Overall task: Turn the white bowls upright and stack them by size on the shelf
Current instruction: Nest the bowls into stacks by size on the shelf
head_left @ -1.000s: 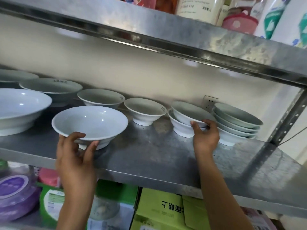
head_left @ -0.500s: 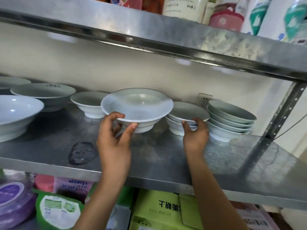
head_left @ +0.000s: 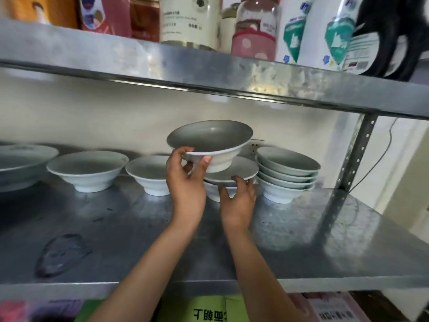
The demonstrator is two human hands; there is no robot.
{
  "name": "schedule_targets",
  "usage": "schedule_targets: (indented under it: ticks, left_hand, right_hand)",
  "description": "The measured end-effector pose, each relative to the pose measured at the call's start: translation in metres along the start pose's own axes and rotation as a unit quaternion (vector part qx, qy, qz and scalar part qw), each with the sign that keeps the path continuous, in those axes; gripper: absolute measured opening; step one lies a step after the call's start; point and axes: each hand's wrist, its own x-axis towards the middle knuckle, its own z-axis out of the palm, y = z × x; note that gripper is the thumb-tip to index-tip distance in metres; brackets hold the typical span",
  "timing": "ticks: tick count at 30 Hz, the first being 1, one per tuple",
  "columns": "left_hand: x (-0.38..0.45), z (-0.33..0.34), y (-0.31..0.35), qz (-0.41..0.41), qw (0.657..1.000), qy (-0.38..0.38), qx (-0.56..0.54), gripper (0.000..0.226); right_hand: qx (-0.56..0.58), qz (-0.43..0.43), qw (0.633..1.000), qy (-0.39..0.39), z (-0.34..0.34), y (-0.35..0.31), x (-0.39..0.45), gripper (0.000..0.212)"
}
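My left hand [head_left: 186, 180] grips the near rim of a white bowl [head_left: 210, 140], held upright and a little tilted just above a short stack of two white bowls [head_left: 241, 171]. The fingers of my right hand [head_left: 238, 198] curl round that stack's front edge. Right of it stands a taller stack of several white bowls [head_left: 287, 173]. To the left, single upright bowls rest on the steel shelf [head_left: 209, 247]: a small one [head_left: 148, 174], a medium one [head_left: 87, 168] and a large one [head_left: 21, 163] cut off by the frame edge.
The upper steel shelf [head_left: 209, 73] hangs low over the bowls, loaded with jars and packets. A perforated upright post [head_left: 357, 154] stands at the right. A wall socket [head_left: 254, 148] sits behind the stacks. Boxes and packages lie below the shelf.
My left hand has carried the bowl from the shelf's front left up and rightwards, until it hangs over the two-bowl stack. My right hand has stayed on that stack's front.
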Motion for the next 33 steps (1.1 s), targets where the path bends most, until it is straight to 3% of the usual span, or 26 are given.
schedule_targets:
  ticks: [13, 19, 27, 33]
  left_hand:
    - [0.028, 0.041, -0.041, -0.020, 0.998, -0.048, 0.024, 0.021]
    - [0.019, 0.047, -0.063, -0.023, 0.999, -0.030, 0.032, 0.024]
    - [0.028, 0.043, -0.075, -0.016, 0.994, -0.005, 0.107, 0.022]
    - [0.026, 0.036, -0.085, -0.014, 0.957, -0.025, 0.289, 0.033]
  right_hand:
    - [-0.015, 0.057, 0.997, -0.051, -0.004, 0.000, 0.006, 0.051]
    - [0.102, 0.096, 0.990, 0.022, -0.006, -0.006, 0.005, 0.073]
    - [0.119, 0.108, 0.986, 0.040, -0.006, -0.010, 0.005, 0.075]
    - [0.099, 0.120, 0.987, 0.037, -0.007, -0.008, 0.006, 0.074]
